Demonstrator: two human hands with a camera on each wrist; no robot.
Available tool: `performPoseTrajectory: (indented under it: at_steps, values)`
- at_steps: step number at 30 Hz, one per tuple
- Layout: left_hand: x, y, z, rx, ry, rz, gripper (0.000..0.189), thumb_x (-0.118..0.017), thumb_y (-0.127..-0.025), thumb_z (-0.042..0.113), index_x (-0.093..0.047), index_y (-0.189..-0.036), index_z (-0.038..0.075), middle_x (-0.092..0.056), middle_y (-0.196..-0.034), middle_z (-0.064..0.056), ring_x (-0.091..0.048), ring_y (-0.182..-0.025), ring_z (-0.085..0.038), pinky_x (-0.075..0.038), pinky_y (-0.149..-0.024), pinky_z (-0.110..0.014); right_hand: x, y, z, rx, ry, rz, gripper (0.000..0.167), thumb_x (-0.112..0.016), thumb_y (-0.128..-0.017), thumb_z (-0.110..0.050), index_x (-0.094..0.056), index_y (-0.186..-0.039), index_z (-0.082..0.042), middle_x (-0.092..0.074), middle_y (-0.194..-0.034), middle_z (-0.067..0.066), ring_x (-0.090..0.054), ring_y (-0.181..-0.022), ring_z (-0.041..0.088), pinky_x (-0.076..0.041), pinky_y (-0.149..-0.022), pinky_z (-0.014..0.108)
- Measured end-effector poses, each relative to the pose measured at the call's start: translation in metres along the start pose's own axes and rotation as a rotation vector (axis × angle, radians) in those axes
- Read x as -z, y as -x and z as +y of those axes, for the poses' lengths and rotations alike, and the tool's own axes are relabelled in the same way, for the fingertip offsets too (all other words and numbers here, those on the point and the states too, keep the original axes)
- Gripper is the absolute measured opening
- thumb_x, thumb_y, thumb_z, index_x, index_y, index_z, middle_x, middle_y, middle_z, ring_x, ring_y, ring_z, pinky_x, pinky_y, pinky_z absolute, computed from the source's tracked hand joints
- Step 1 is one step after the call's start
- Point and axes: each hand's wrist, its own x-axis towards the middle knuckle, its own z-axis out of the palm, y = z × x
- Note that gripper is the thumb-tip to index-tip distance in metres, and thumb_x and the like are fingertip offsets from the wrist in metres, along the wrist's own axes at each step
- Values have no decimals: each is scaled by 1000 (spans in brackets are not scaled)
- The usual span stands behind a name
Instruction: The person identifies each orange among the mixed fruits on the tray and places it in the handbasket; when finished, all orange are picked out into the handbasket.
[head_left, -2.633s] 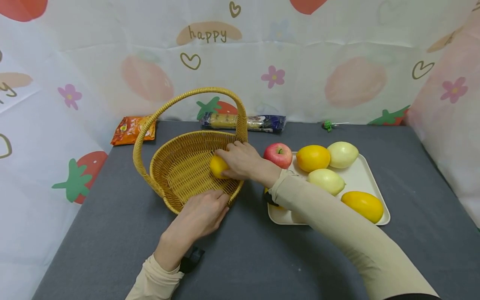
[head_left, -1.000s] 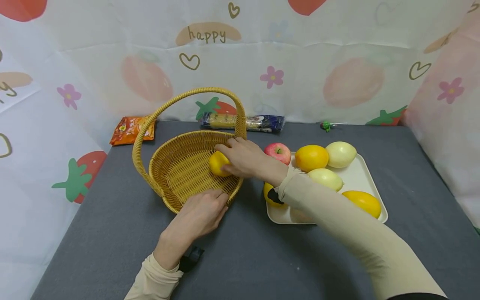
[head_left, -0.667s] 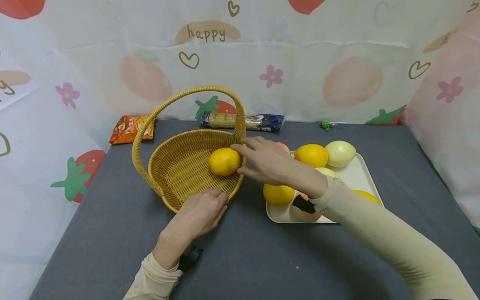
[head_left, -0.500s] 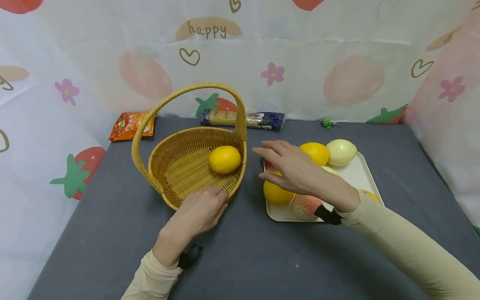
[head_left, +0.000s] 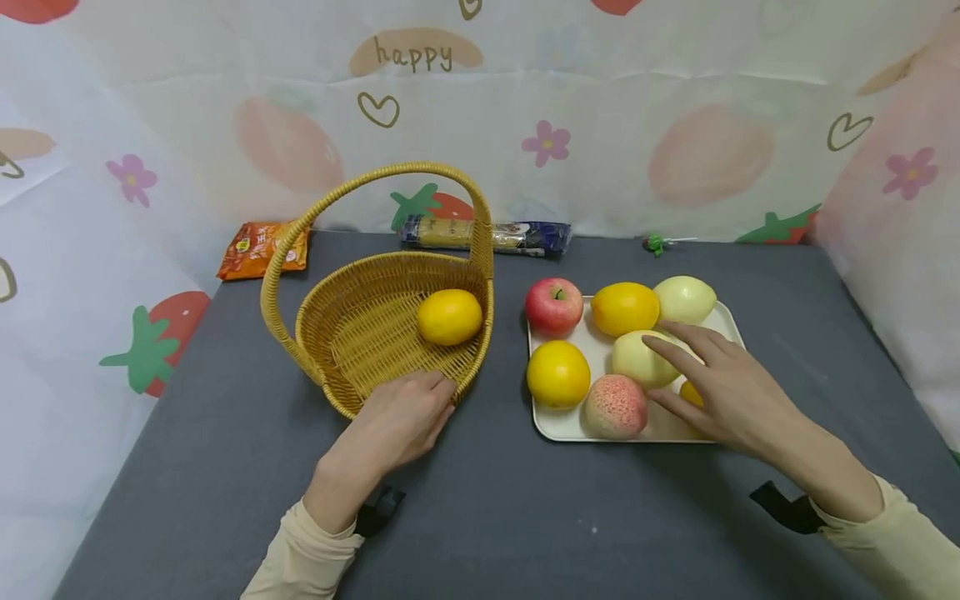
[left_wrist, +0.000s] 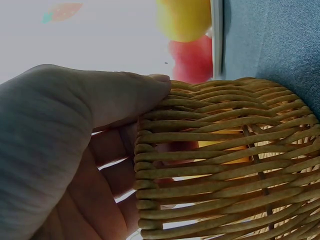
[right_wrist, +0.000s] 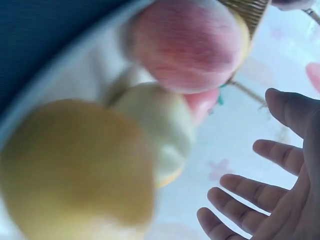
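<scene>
My left hand [head_left: 401, 421] grips the near rim of a wicker basket [head_left: 356, 287], thumb outside and fingers inside in the left wrist view. A yellow lemon [head_left: 450, 317] lies against the basket's right side. Over the right part of a white tray [head_left: 558, 429] hovers my right hand [head_left: 738, 396], its fingers spread and holding nothing. Below it are a pale yellow-green fruit [head_left: 633, 360] and a yellow fruit [head_left: 690, 393], mostly hidden. The right wrist view shows that yellow fruit [right_wrist: 75, 170] blurred and close, with a peach [right_wrist: 185, 45] farther off.
The tray also bears a red apple [head_left: 553, 307], an orange [head_left: 558, 374], another yellow lemon [head_left: 625, 308] and a second pale fruit [head_left: 685, 298]. Behind lie an orange snack packet [head_left: 262, 250], a long blue-ended noodle pack [head_left: 487, 236] and a green-wrapped lollipop [head_left: 655, 244].
My right hand has let go of the lemon inside the basket and moved right, over the tray. The lemon stays in the basket. My left hand keeps its grip on the rim.
</scene>
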Motion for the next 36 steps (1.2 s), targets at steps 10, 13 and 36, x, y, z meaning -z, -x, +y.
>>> performPoseTrajectory:
  at_steps: [10, 13, 36]
  values:
    - [1, -2, 1, 2, -10, -6, 13, -69, -89, 15, -59, -81, 13, -55, -72, 2, -54, -64, -14, -47, -57, -29, 0, 58, 15, -164, -25, -82, 62, -82, -76, -29, -58, -132, -19, -55, -133, 22, -54, -113, 43, -44, -87, 60]
    - [1, -1, 0, -2, -14, -4, 13, -69, -89, 15, -59, -81, 13, -55, -72, 2, -54, -64, -14, -48, -58, -29, -2, 65, 19, -155, -16, -71, 64, -82, -75, -30, -57, -133, -20, -56, -131, 23, -55, -110, 44, -44, -85, 60]
    - [1, -2, 1, 8, -7, -29, 13, -71, -88, 15, -60, -81, 12, -55, -71, 2, -50, -63, -12, -46, -57, -27, -14, 78, 38, -114, 19, -50, 73, -25, -91, -70, -55, -135, -20, -56, -127, 25, -58, -101, 43, -51, -73, 58]
